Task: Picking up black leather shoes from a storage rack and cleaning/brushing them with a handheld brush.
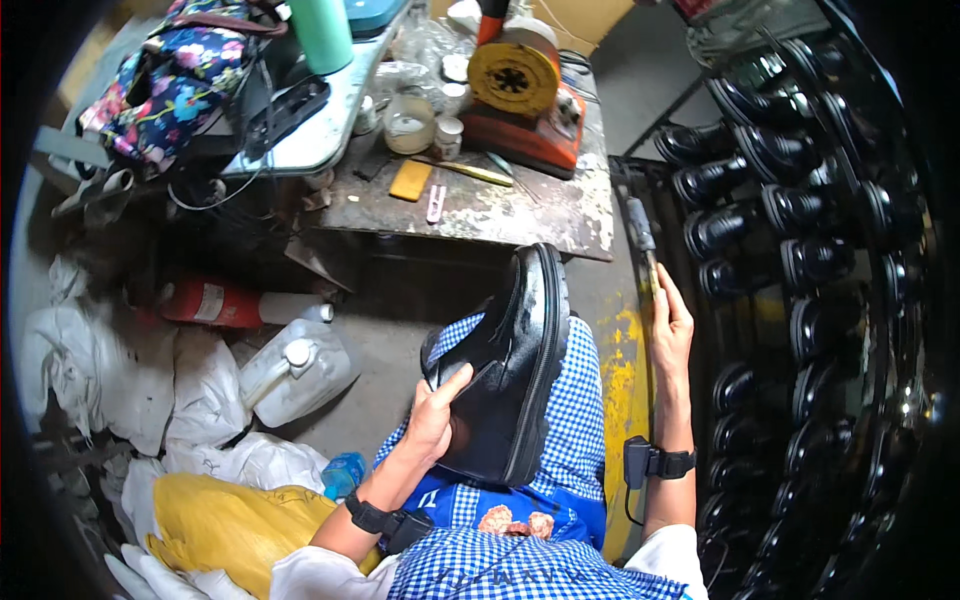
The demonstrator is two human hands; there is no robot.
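A black leather boot [497,400] with a thick ridged sole rests on its side across my lap, toe pointing away from me. My left hand [436,418] grips it at the ankle opening, thumb over the edge and the other fingers mostly hidden. Out to the right, my right hand [672,325] is closed around the thin, pale handle of a tool with a grey cylindrical end [640,225]. That tool is apart from the boot, beside the rack; its exact kind cannot be made out.
A worn workbench [540,215] ahead carries an orange machine with a yellow wheel [513,80], jars [410,125] and a yellow block [410,181]. Racked black boots [780,150] line the right. Left are a plastic jug [300,372], a red bottle [215,303] and sacks [225,525].
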